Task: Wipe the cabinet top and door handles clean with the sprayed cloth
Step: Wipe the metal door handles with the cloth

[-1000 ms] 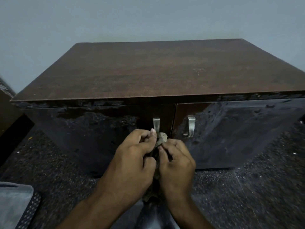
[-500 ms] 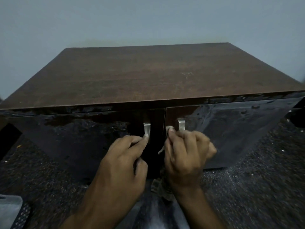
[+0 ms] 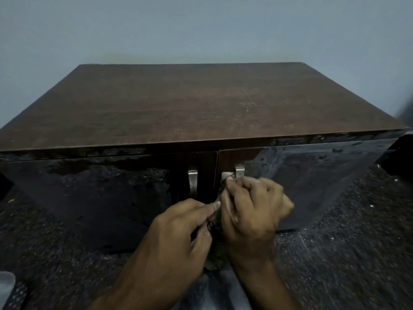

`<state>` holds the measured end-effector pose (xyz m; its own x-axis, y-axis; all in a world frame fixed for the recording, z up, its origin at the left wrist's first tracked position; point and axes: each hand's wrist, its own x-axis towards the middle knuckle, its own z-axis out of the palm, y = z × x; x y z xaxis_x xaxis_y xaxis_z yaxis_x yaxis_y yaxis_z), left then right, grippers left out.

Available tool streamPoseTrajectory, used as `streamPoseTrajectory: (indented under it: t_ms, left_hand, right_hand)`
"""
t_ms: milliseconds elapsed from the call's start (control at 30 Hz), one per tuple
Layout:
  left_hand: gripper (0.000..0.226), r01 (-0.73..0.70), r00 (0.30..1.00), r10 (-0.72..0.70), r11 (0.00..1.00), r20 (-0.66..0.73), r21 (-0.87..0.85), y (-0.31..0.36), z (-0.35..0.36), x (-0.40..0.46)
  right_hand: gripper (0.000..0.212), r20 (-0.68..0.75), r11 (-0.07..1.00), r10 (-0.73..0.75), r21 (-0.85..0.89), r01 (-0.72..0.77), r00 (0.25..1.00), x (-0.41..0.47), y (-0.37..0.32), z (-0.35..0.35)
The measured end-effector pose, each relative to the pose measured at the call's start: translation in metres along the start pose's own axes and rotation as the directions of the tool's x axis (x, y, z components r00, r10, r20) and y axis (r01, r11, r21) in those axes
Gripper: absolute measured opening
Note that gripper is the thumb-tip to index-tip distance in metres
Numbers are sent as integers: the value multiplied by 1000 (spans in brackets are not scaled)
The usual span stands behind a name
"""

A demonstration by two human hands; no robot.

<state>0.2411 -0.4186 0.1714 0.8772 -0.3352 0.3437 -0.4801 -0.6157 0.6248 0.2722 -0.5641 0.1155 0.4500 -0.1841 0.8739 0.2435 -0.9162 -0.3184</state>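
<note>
Right hand [image 3: 252, 211] curled tight round cloth [image 3: 225, 175] at right door handle [image 3: 239, 171], frame centre. Left hand [image 3: 176, 238] pinched cloth's lower part, fingers bent. Left handle [image 3: 192, 181] bare.

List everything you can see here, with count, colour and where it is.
cabinet: one, dark brown wood top, glossy dark doors, centre against the wall
door handles: two, silver metal, left one bare, right one partly behind the fingers
cloth: one, pale grey, bunched at the right handle, trailing down between the hands
wall: one, grey-blue, behind
floor: dark, speckled, around the cabinet
pale object: one, bottom left corner, unclear
left hand: pinches the cloth
right hand: grips the cloth at the right handle
</note>
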Motion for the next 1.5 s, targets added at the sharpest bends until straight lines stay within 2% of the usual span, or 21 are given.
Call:
streamPoseTrajectory:
  t_ms: [67,133,233,333,367,400,500,600,700,767,867,1000,1033,1133,1300,1367,1500]
  left_hand:
    - [41,3,1000,-3,1000,3,-1,-1,-2,-2]
    - [41,8,1000,-8,1000,-4,-1,-2,-3,-2]
    - [42,18,1000,-18,1000,-5,-6,0,-1,0]
    - [43,16,1000,-16,1000,1,-24,3,1,0]
    - [43,17,1000,-17,999,2,-30,3,2,1]
    - [43,19,1000,-19,999,1,-34,3,3,1]
    - [42,18,1000,-17,1000,20,-20,0,4,2]
    - [44,15,998,-15,1000,53,-8,-1,4,2]
    - [43,49,998,-49,999,46,4,-4,4,1]
    - [45,68,997,-68,998,35,8,-5,4,-1]
    - [45,68,997,-68,998,42,10,-2,2,-1]
    - [44,59,998,-59,998,26,-5,2,0,2]
    - [46,61,998,-61,998,7,-15,4,0,4]
    - [54,69,997,-71,996,-38,-65,13,2,12]
    - [57,-15,1000,15,1000,-16,-12,25,11,20]
    - [57,-14,1000,14,1000,-26,-12,21,11,20]
    - [55,-21,1000,21,1000,-22,-19,18,12,19]
  right_hand:
    - [11,25,988,62,143,-65,998,0,-1,-2]
    - [11,-11,949,163,274,-154,987,13,-4,-3]
    - [7,-55,886,318,372,-277,946,35,-4,-5]
    - [11,10,766,495,468,-441,869,37,-3,-8]
    - [13,3,750,515,483,-452,857,36,-2,-8]
    - [13,-25,773,493,470,-425,870,34,-2,-6]
    - [8,-109,920,287,308,-242,952,26,-10,1]
    - [22,-38,972,151,190,-141,988,10,-19,5]
    - [31,27,982,107,154,-110,994,1,-16,8]
    - [29,-17,968,136,215,-129,991,4,-8,9]
    - [21,-82,927,257,303,-221,963,11,-1,5]
    - [18,-69,966,133,232,-113,989,9,-3,5]
    - [18,-66,963,144,241,-125,987,9,0,5]
    - [17,-77,910,301,321,-262,951,19,8,0]
    - [8,-187,932,214,333,-143,959,53,12,-7]
    - [5,-175,940,204,311,-142,963,46,21,-4]
    - [7,-59,920,310,270,-284,949,2,28,1]
